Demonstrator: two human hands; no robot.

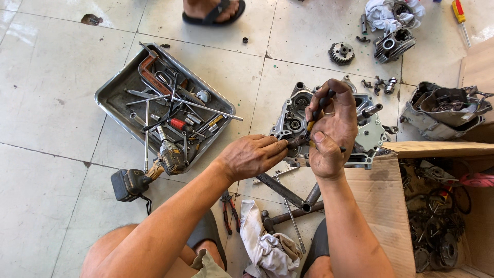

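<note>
My right hand (333, 128) is closed around a screwdriver (315, 117) with a black and yellow handle, held over a grey engine crankcase (370, 135) on the tiled floor. My left hand (252, 157) reaches in from the left; its fingertips pinch a small dark cylindrical part (297, 140) right at the screwdriver's tip. Both hands meet above the crankcase's left side. The screwdriver's tip is hidden between the fingers.
A metal tray (110, 92) of hand tools lies to the left, a cordless impact driver (154, 167) beside it. A T-handle wrench (288, 194), pliers (229, 208) and a rag (267, 247) lie near my knees. A cardboard box (386, 206) of parts stands right. Engine parts (393, 44), a gear (341, 52) and another person's sandalled foot (213, 10) are beyond.
</note>
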